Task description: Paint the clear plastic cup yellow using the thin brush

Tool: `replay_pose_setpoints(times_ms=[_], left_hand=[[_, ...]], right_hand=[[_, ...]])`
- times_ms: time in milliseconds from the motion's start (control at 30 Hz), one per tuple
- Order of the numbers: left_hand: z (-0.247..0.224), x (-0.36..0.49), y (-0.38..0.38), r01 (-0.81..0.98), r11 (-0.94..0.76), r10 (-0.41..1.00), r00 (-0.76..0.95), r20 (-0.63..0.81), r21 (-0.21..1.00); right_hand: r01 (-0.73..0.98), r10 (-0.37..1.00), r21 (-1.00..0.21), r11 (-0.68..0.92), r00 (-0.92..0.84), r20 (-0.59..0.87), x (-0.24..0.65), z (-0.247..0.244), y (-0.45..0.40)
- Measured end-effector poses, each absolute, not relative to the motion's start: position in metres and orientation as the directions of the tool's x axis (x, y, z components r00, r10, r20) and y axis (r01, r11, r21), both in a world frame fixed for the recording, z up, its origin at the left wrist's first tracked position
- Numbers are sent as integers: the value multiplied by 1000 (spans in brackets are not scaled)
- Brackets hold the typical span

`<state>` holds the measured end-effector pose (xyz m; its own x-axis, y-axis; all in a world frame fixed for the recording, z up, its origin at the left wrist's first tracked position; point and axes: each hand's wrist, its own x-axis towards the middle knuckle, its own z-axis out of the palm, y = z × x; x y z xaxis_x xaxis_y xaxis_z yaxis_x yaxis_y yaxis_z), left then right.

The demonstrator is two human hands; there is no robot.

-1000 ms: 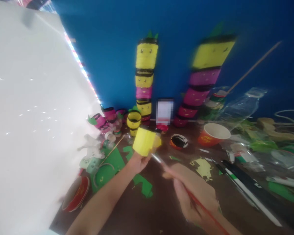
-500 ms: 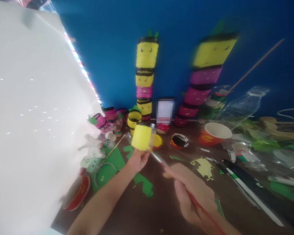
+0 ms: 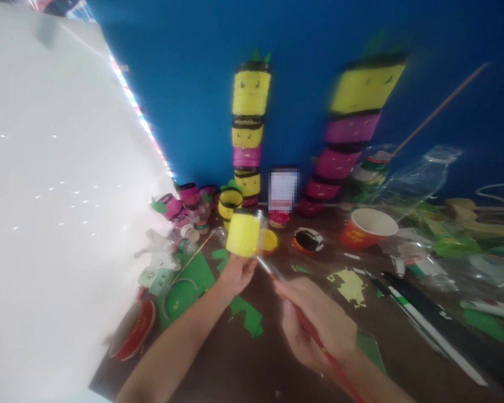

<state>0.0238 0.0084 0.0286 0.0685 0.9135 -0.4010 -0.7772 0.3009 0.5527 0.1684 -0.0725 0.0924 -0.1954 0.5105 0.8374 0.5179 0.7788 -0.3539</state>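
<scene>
Quickly: left hand (image 3: 238, 274) has the yellow container (image 3: 243, 234) from below, fingers curled in close at its lower edge; their exact grip on it is partly hidden behind the container. The container is up in front of the small yellow cup (image 3: 230, 202), roughly mid-view, with a see-through part showing at its right end. Right hand (image 3: 319, 322) is closed around the paintbrush (image 3: 311, 330), fingers bunched on the red handle, with no wide gap between them. Brush tip is at the container's lower right corner (blurry there, so can't tell if it actually touches).

Yellow paint (image 3: 270, 241) sits just right of the container, partly behind it. Further right on the brown table (image 3: 277, 364): a dish of black paint (image 3: 308, 240), then the orange paper cup (image 3: 366, 232), upright. Pale yellow scrap (image 3: 348, 286) lies flat nearer the person, beyond the right hand. Green paper (image 3: 247, 317) lies to the right of the left forearm; the red bowl (image 3: 135, 330) is tilted at the far left edge of the table.

At the back against the blue wall (image 3: 185, 84): one upright yellow-and-pink stack (image 3: 252, 95), a second stack (image 3: 344, 162) slanting right, and a pixelated screen (image 3: 283, 187) between them. Clear bottle (image 3: 430, 173) leans right of that.
</scene>
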Motion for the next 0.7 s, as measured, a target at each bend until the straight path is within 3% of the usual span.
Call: replay_pose_setpoints(times_ms=[467,700], left_hand=[[33,24,8,-783,304,902,55,-428,542],[32,24,9,-789,336,880,67,-470,515]], right_hand=[[444,569,-458,771,-155,808,168,100,-73],[491,531,-401,774,-156,833,168,99,-71]])
